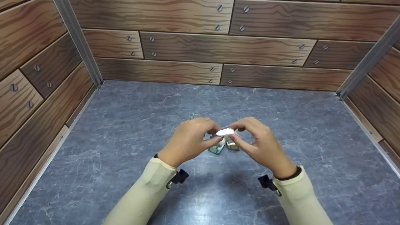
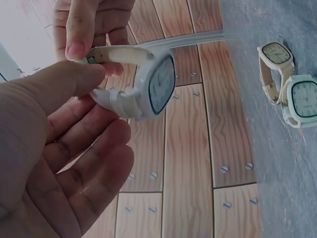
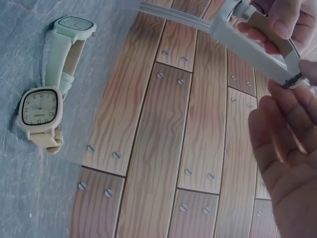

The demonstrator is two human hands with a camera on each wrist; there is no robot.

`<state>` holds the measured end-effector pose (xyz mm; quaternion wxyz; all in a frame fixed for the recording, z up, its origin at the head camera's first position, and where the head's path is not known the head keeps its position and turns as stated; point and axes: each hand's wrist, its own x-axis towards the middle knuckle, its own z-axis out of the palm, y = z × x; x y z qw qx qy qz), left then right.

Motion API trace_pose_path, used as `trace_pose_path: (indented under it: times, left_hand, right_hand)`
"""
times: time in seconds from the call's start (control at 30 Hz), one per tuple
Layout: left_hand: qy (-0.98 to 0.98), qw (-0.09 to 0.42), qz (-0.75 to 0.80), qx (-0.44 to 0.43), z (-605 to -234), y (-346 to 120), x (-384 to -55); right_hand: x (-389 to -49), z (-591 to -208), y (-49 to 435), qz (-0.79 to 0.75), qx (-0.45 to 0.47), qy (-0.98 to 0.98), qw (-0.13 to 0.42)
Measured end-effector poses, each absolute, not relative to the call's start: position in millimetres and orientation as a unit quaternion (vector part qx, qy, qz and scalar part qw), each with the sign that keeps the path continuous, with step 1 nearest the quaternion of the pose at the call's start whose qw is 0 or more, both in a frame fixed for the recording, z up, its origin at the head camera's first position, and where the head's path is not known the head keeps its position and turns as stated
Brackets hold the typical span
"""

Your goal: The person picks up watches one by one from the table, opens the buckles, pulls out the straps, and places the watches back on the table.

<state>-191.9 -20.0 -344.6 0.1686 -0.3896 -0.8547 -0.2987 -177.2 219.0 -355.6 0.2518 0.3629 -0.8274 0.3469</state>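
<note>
A white wristwatch [image 1: 225,132] with a squarish case is held up between both hands above the table. My left hand [image 1: 190,139] pinches its strap between thumb and fingers. From the other side, my right hand [image 1: 259,142] pinches the strap near the buckle [image 3: 292,80]. The left wrist view shows the watch's dial [image 2: 162,83] facing away from the palm, with the strap bent into a loop. Below the hands lie a mint-green watch [image 3: 60,57] and a cream watch [image 3: 41,108], touching or nearly so; the hands partly cover them in the head view.
The grey-blue marbled tabletop [image 1: 150,109] extends around the hands. Wood-patterned panels [image 1: 187,47] wall it at the back and both sides, with metal posts [image 1: 78,40] at the rear corners.
</note>
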Motion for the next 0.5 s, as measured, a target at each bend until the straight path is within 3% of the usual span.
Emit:
trace_pose_path:
  times: [0.33,0.5]
  left_hand:
    - [-0.839,0.114,-0.381,-0.371,-345.4,-20.7,-193.0]
    - [-0.847,0.126,-0.358,-0.373,-345.6,-18.2,-192.2]
  right_hand:
    - [-176.9,-355.6,219.3,0.404,0.317,-0.826,0.232]
    - [-177.1,-357.0,218.6,0.408,0.324,-0.827,0.211]
